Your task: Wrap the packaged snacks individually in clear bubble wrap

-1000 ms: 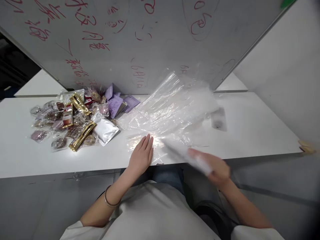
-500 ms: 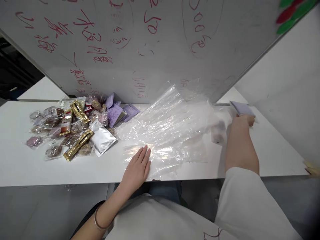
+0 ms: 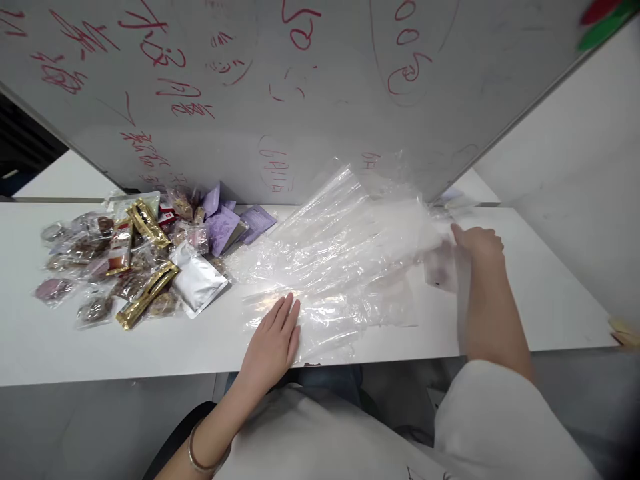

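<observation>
My left hand [image 3: 273,337] lies flat, fingers stretched out, on a spread of clear plastic bags [image 3: 330,257] at the table's middle. My right hand [image 3: 477,241] is past the bags' right end, its thumb pointing left and its other fingers mostly hidden. A pale purple packet [image 3: 453,194] shows just beyond it, near the whiteboard's foot. Between the bags and my right forearm sits a small clear wrapped item [image 3: 440,272], partly under plastic.
On the left of the white table [image 3: 60,350] are several wrapped snacks [image 3: 95,308], gold sachets [image 3: 146,293], a silver pouch [image 3: 197,280] and purple packets [image 3: 223,228]. A whiteboard [image 3: 320,127] with red writing stands behind. A wall rises at the right.
The purple packet that was at my right hand is now farther back and left, apart from the hand. My right hand has shifted slightly left. My left hand stays on the bags.
</observation>
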The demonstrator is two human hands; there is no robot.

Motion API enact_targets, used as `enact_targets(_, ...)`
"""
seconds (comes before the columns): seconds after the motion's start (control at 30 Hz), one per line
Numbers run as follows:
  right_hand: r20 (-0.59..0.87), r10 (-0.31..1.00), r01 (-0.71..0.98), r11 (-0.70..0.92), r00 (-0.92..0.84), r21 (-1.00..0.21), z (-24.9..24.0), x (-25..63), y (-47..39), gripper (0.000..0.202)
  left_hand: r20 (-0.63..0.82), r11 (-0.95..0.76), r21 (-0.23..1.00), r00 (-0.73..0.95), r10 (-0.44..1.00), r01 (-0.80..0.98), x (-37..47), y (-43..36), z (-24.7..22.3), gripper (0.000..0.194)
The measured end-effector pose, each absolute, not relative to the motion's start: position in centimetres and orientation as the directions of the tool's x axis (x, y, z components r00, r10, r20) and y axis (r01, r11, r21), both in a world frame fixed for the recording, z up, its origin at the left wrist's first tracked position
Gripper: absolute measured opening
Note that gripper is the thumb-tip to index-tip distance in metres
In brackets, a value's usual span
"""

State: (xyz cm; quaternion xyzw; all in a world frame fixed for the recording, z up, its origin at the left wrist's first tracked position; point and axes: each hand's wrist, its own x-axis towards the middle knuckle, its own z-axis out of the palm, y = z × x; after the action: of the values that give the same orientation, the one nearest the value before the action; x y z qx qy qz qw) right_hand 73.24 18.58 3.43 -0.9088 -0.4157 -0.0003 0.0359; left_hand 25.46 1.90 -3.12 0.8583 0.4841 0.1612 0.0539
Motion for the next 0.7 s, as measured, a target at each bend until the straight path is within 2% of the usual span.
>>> enact_targets(0.07,-0.019,0.733,0.731,-0.679,0.680,-0.066,2.1,70.9,14.8,0.080,0.225,-0.528,0.250,0.482,0.847,0.812,25.4,1.9,-3.2,0.059)
enact_targets(0.17,-0.035,0.784,0.780,-0.619,0.619,-0.093,-0.6,66.6,9.4,0.080,0.235,-0.528,0.271,0.477,0.847,0.805,25.4,1.9,-3.3,0.059)
enact_targets(0.3,0.177,0.821,0.839,-0.522,0.543,-0.153,-3.1,64.6,7.1,0.051,0.238,-0.527,0.275,0.474,0.848,0.804,25.4,1.8,-3.2,0.058)
enact_targets(0.47,0.153,0.774,0.788,-0.592,0.614,-0.166,-2.0,69.4,13.4,0.039,0.259,-0.525,0.297,0.462,0.848,0.797,25.4,1.9,-3.4,0.055)
enact_targets(0.53,0.133,0.783,0.791,-0.579,0.607,-0.198,-0.9,71.8,16.8,0.040,0.266,-0.525,0.317,0.458,0.848,0.790,25.5,1.9,-3.5,0.054)
enact_targets(0.6,0.070,0.822,0.799,-0.525,0.566,-0.292,0.0,73.4,19.8,0.042,0.264,-0.525,0.330,0.457,0.849,0.785,25.6,1.9,-3.5,0.052)
enact_targets(0.7,0.035,0.824,0.776,-0.519,0.566,-0.358,0.8,73.8,22.3,0.057,0.248,-0.522,0.321,0.462,0.851,0.790,25.5,1.8,-3.3,0.050)
